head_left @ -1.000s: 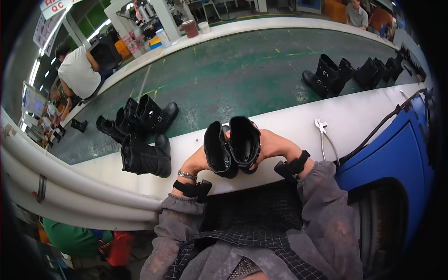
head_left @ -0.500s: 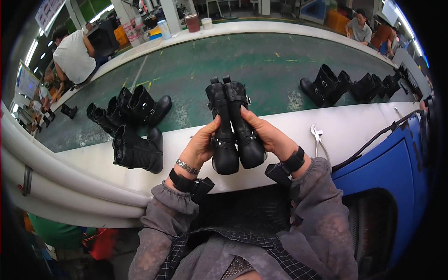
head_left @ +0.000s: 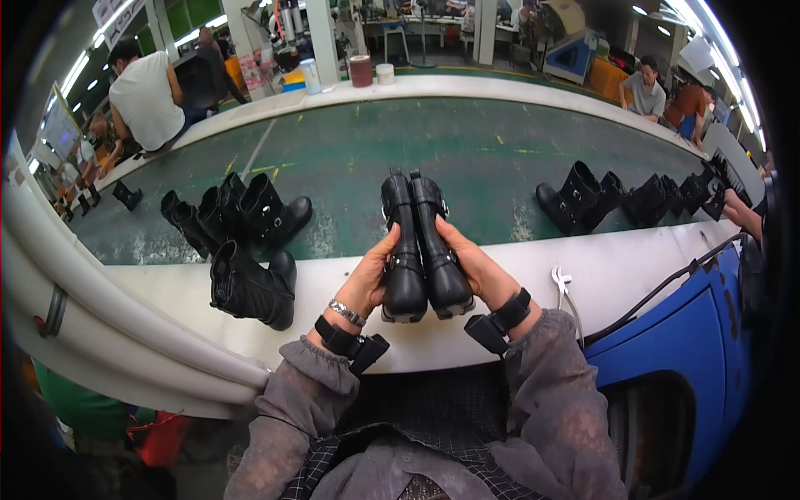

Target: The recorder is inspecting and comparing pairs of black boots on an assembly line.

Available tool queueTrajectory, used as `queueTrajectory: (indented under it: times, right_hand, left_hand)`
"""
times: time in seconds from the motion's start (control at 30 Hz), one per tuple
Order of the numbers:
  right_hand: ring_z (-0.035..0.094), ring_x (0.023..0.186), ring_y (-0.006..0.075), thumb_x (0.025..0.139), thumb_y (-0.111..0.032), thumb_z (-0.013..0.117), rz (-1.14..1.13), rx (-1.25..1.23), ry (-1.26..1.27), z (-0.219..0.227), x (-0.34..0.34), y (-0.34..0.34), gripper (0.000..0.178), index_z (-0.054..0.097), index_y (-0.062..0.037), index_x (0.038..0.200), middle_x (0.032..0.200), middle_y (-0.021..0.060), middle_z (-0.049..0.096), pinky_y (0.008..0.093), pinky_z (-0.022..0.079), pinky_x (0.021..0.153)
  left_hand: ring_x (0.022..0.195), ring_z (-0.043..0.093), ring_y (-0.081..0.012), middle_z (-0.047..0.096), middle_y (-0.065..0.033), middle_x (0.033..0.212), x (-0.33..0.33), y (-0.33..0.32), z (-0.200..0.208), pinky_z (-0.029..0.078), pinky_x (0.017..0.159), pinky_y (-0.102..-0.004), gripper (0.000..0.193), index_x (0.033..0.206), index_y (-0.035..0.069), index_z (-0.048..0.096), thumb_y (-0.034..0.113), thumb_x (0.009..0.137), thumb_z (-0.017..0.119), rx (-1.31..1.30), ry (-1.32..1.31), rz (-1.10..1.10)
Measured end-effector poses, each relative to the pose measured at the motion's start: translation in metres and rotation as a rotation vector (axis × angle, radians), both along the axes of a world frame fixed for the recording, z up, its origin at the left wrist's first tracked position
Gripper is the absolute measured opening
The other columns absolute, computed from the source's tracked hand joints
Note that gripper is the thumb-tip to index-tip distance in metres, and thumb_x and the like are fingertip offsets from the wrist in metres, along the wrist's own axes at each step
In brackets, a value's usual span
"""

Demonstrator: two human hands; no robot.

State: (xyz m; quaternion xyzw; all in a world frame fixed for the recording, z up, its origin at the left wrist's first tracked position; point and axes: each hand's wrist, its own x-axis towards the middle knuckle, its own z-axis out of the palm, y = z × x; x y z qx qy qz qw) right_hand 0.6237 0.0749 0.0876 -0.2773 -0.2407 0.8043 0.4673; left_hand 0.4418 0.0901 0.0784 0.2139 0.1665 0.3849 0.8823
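Two black ankle boots with buckled straps are held side by side above the white ledge (head_left: 508, 258), toes toward me and pull tabs away. My left hand (head_left: 368, 279) is closed around the side of the left boot (head_left: 406, 279), thumb along its shaft. Around the right boot (head_left: 444, 279) my right hand (head_left: 483, 271) is closed the same way. A strip of sole shows under each toe. To the right of my right hand lie metal pliers (head_left: 564, 292) with pale handles. Left of my left hand, another black boot (head_left: 254, 287) rests on the ledge.
Beyond the ledge runs a green belt (head_left: 375, 142), with several black boots (head_left: 271, 208) at left and more boots (head_left: 575, 196) at right. A blue machine (head_left: 675, 333) stands at my right, white curved piping (head_left: 125, 292) at my left. Another person's hand (head_left: 737, 208) shows far right.
The view has tilted up, so the scene sits lower. The held boots have tipped slightly, showing more sole under the toes. Another person's hand has appeared by the far-right boots.
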Motion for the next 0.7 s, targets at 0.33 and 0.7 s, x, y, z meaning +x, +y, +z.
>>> queueTrajectory:
  times: [0.33,0.7]
  right_hand:
    - [0.067,0.079,0.0123,0.1,-0.047,0.046,-0.105,0.073,-0.183,0.003,-0.001,-0.017,0.047,0.06,-0.0061,0.12,0.096,0.0038,0.067,0.0295,0.058,0.07]
    - [0.065,0.089,0.0188,0.096,-0.053,0.052,-0.302,0.301,-0.337,-0.006,0.012,-0.037,0.055,0.057,-0.0023,0.117,0.1,0.0079,0.066,0.0319,0.052,0.077]
  left_hand:
    - [0.078,0.07,-0.0179,0.069,-0.0081,0.093,0.005,-0.015,0.002,0.061,0.07,-0.0334,0.041,0.112,0.004,0.061,0.041,0.095,0.059,0.022,0.02,0.054]
    - [0.084,0.067,-0.0175,0.067,-0.0076,0.099,-0.007,-0.024,-0.001,0.057,0.074,-0.0307,0.038,0.109,0.003,0.06,0.037,0.093,0.064,0.26,0.231,0.159]
